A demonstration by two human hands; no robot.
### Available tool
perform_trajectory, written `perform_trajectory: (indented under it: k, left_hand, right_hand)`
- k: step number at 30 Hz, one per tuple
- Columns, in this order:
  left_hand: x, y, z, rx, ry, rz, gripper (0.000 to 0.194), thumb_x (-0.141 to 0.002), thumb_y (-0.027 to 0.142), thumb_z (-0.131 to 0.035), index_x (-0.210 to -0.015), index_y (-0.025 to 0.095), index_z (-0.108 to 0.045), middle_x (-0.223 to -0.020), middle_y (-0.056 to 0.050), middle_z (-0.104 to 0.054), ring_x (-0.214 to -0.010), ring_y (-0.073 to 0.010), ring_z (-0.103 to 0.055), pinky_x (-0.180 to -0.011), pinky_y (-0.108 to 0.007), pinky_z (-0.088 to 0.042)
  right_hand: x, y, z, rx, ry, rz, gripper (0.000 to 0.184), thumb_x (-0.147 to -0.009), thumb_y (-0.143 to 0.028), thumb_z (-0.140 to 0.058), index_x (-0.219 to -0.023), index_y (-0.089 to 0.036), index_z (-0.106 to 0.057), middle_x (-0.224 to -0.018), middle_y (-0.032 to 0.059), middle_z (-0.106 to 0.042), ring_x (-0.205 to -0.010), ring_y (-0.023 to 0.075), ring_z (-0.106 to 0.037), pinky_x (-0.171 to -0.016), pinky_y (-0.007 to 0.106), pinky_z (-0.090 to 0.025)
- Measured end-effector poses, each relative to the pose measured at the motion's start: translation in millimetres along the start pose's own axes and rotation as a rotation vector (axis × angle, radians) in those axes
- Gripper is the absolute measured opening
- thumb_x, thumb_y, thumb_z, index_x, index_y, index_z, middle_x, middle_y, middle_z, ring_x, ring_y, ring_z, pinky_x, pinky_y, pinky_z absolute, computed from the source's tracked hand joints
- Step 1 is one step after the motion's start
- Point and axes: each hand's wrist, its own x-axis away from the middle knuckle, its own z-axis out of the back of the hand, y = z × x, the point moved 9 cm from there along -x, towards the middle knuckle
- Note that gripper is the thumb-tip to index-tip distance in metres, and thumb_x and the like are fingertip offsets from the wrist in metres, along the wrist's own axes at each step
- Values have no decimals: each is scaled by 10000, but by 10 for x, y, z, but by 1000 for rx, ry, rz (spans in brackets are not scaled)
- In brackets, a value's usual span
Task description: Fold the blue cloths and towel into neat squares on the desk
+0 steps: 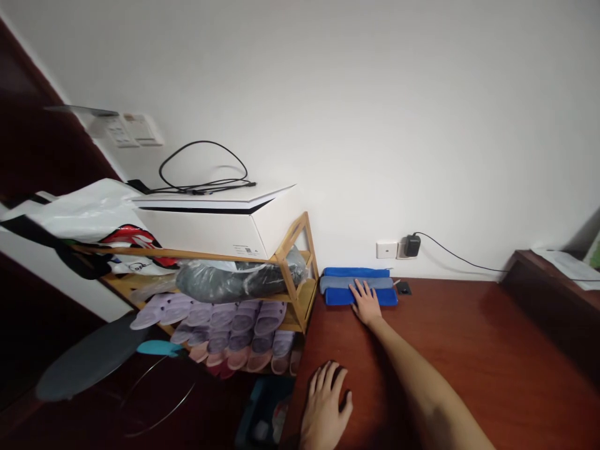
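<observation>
Fabric bundles [338, 298] lie lengthwise left-to-right beneath the flat, ungripping right hand [367, 304], the left hand [325, 405] splayed and empty at the desk [469, 350], slippers [244, 317] lining the rack [290, 284].

I see dim, soft light, faint sheen on the tabletop [473, 340], a near-black floor [210, 409] and stretched, blurry edges.

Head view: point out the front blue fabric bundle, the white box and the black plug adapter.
Front blue fabric bundle [338, 297]: head view, on its left part.
White box [206, 231]: head view, on its front side.
Black plug adapter [412, 246]: head view, on its front.
</observation>
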Motion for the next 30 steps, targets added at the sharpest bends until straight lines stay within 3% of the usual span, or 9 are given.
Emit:
perform_trajectory:
  k: [3, 8, 11, 14, 18, 21, 23, 27, 30]
  left_hand:
    - [-10, 7, 20, 5, 2, 7, 555, -885, 261, -617, -1428, 374, -602, -1487, -40, -616, -1391, -321, -546, -1183, -566, -453]
    - [-30, 32, 55, 18, 2, 10, 497, -903, 270, -608, -1395, 338, -626, -1482, -50, -618, -1401, -312, -532, -1194, -558, -432]
    - [-48, 68, 90, 22, 1, 18, 478, -900, 259, -610, -1373, 316, -645, -1469, -60, -625, -1397, -315, -533, -1199, -560, -416]
    - [-59, 101, 112, 21, 7, 15, 468, -888, 249, -616, -1351, 290, -665, -1452, -74, -638, -1386, -320, -543, -1196, -559, -418]
    - [-74, 87, 165, 64, 63, -17, 386, -923, 230, -557, -1279, 266, -702, -1379, -79, -687, -1338, -303, -590, -1170, -542, -454]
    - [-114, 27, 288, 161, 141, -3, 336, -989, 238, -441, -1161, 262, -728, -1178, -88, -760, -1146, -275, -697, -1047, -500, -552]
    - [-139, 47, 429, 230, 199, 19, 330, -1005, 277, -403, -1065, 259, -727, -1046, -101, -771, -1013, -277, -728, -943, -481, -595]
    - [-43, 419, 871, 381, 289, 12, 311, -1018, 391, -414, -935, 269, -688, -892, -97, -740, -871, -279, -725, -803, -444, -619]
    - [252, 871, 1242, 460, 296, -72, 311, -1058, 411, -415, -991, 290, -693, -942, -92, -725, -879, -252, -714, -818, -411, -617]
  right_hand:
    - [132, 33, 163, 14, 59, 10, 612, -969, -238, -500, -1576, -248, -428, -1669, 103, -382, -1480, 283, -338, -1241, 465, -180]
    - [315, 277, 195, 38, -30, -80, 507, -967, -139, -432, -1464, -146, -530, -1405, 191, -596, -1247, 290, -522, -1074, 424, -356]
    - [403, 174, 280, 28, -61, -31, 394, -962, -184, -485, -1330, -176, -625, -1330, 164, -629, -1231, 288, -526, -1040, 397, -366]
    - [681, -40, 385, 7, -67, -18, 388, -958, -290, -537, -1332, -223, -618, -1439, 145, -582, -1284, 305, -508, -1072, 423, -350]
    - [1414, -202, 463, -55, -91, -63, 496, -964, -323, -503, -1446, -216, -543, -1353, 156, -654, -1184, 298, -604, -999, 416, -429]
    - [2144, -48, 498, -123, -110, -181, 703, -857, -342, -615, -1540, -273, -464, -1437, 143, -618, -1285, 345, -571, -1014, 451, -454]
    - [2664, 127, 502, -182, -106, -290, 737, -818, -324, -626, -1539, -296, -475, -1441, 132, -618, -1299, 358, -577, -1009, 465, -482]
    - [3570, 280, 459, -393, 51, -422, 594, -930, -377, -482, -1518, -296, -511, -1360, 115, -674, -1218, 317, -666, -995, 439, -543]
    - [3992, 171, 335, -495, 148, -421, 670, -890, -418, -560, -1548, -314, -491, -1437, 108, -641, -1269, 336, -646, -1072, 463, -526]
